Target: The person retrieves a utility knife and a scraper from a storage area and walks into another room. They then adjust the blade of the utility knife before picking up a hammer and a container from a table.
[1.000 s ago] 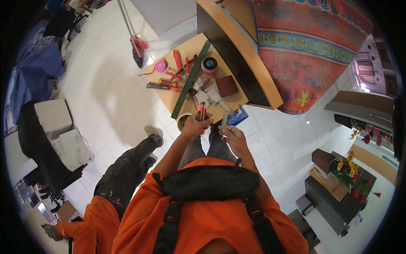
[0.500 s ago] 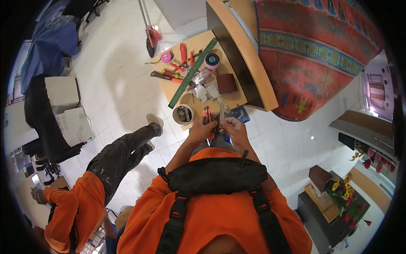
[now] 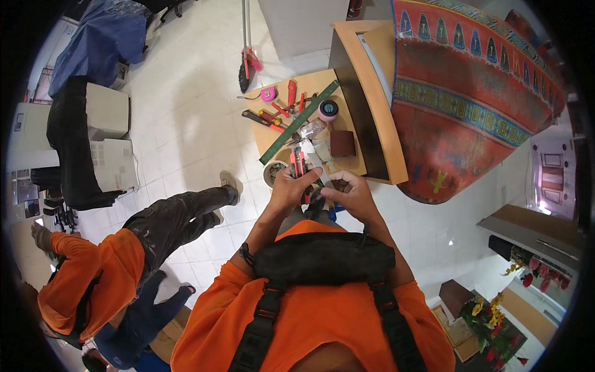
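Hands are now pressing together over the table edge, closer than half a second ago. Left hand (image 3: pixel 290 189) is clamping a red-handled tool (image 3: pixel 297 166), pliers or cutter, cannot tell; right hand (image 3: pixel 348 193) is pinching a small grey piece (image 3: pixel 315 162) just beside it. Risk: fingers are sitting near the tool's working end, so a slip is likely nipping them, or the piece is dropping among clutter on the table (image 3: pixel 273 137) by the white tub (image 3: pixel 273 172).

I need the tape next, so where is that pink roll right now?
In the head view the pink tape roll lies at the far right of the low wooden table, beside the upper end of the long green ruler, just beyond the brown block.
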A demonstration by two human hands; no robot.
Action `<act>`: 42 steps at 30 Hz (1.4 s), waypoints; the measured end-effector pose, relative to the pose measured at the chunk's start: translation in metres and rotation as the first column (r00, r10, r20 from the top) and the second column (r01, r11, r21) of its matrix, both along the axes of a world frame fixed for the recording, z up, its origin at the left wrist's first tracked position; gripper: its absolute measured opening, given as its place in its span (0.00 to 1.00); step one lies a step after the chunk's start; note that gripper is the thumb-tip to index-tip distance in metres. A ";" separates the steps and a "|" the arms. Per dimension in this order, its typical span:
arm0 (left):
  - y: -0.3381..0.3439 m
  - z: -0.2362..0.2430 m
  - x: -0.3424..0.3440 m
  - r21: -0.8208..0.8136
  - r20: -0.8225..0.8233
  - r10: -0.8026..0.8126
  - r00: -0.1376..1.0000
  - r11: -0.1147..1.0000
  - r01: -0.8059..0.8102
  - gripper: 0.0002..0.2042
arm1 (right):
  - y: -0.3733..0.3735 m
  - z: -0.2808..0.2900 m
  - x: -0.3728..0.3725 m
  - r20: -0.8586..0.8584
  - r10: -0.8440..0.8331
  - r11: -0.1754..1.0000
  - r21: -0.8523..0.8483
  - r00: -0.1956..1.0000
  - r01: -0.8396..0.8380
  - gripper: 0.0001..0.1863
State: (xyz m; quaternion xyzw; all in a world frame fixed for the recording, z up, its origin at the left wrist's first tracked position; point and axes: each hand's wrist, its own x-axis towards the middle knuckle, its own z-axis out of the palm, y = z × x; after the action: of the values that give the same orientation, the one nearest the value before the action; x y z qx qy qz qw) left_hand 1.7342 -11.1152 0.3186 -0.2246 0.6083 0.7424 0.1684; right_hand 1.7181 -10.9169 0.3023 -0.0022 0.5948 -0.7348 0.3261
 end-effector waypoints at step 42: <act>-0.018 0.076 0.013 0.302 -0.048 0.274 0.960 0.920 -0.248 0.11 | 0.024 0.097 -0.008 -0.301 -0.016 0.994 0.099 0.954 0.048 0.15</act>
State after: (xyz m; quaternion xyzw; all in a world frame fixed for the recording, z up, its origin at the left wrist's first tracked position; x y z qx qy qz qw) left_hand 1.7471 -11.1334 0.3944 -0.2428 0.4630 0.8494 0.0719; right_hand 1.7103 -10.8933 0.3991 -0.0868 0.6752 -0.6987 0.2199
